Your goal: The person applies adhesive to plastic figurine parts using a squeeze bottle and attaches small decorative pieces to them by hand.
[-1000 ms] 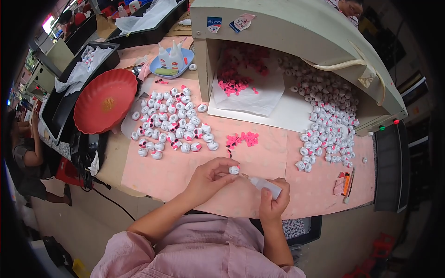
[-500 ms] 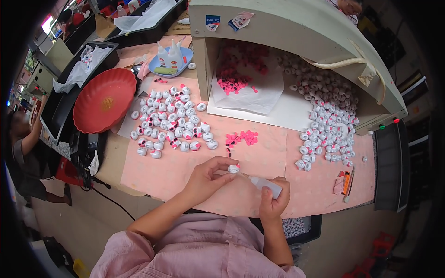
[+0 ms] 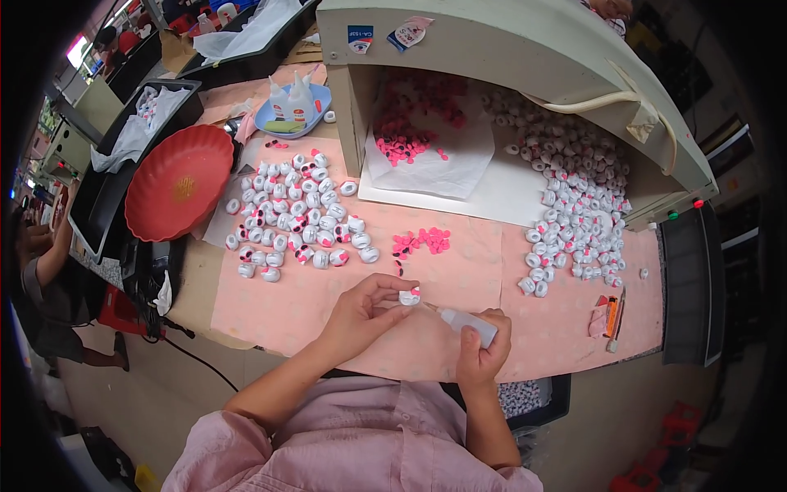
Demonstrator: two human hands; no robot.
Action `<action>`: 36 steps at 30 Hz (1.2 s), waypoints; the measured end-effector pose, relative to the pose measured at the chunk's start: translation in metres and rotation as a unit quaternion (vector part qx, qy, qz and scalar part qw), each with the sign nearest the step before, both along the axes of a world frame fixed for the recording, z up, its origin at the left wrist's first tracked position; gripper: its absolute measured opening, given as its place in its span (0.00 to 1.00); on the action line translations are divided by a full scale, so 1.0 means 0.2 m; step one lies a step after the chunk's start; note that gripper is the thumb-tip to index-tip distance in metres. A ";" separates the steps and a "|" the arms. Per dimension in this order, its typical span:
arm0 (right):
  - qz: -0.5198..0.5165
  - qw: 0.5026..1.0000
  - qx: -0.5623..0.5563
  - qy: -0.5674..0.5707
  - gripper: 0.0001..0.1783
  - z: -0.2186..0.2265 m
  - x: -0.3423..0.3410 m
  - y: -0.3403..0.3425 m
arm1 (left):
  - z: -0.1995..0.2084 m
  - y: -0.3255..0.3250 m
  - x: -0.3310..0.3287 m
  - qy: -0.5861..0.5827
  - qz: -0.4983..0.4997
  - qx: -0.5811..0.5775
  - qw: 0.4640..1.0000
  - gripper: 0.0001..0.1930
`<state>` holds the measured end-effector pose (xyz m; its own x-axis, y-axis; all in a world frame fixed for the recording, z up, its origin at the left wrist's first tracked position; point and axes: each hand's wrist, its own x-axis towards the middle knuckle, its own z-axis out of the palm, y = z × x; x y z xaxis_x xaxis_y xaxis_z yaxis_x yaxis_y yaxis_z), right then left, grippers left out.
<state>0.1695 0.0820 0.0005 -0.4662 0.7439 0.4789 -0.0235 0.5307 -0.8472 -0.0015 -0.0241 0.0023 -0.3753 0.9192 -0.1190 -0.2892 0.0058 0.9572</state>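
Between the thumb and fingers of my left hand [image 3: 357, 318] is a small white piece with pink on its top [image 3: 409, 298]. My right hand [image 3: 487, 354] is wrapped round a translucent squeeze bottle [image 3: 474, 327]. Its thin nozzle points left, with the tip close to the white piece; whether they touch I cannot tell. Beyond my hands lie loose pink discs [image 3: 428, 239] and a few dark ones. To their left sits a cluster of similar white pieces [image 3: 297, 215], several bearing pink or dark parts.
A grey metal housing [image 3: 492, 41] arches over pink discs on white paper and a heap of white pieces [image 3: 578, 221]. At left are a red scalloped tray [image 3: 179, 182] and a blue dish [image 3: 266, 121] of bottles. An orange tool [image 3: 612, 316] lies right. Another person [image 3: 51, 271] is far left.
The white piece has turned slightly in my left fingers, with more pink toward the nozzle. Both hands otherwise keep their hold. The whole view has shifted a little.
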 end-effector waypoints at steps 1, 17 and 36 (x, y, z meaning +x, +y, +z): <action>-0.001 1.000 0.000 0.000 0.10 0.00 0.00 0.00 | 0.00 0.00 0.00 0.005 0.001 0.005 1.000 0.16; 0.018 0.990 -0.139 0.018 0.11 -0.02 -0.01 0.02 | 0.02 -0.03 -0.03 -0.009 0.030 0.022 0.999 0.16; 0.257 0.918 0.053 -0.297 0.11 0.18 -0.47 0.26 | -0.03 -0.14 -0.18 -0.057 0.199 0.072 0.976 0.15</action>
<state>0.0749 0.1347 0.0372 -0.9450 0.3162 0.0835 0.1554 0.6587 -0.7362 -0.0373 -0.0515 -0.0039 -0.6979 0.7135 -0.0618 -0.3458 -0.2602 0.9015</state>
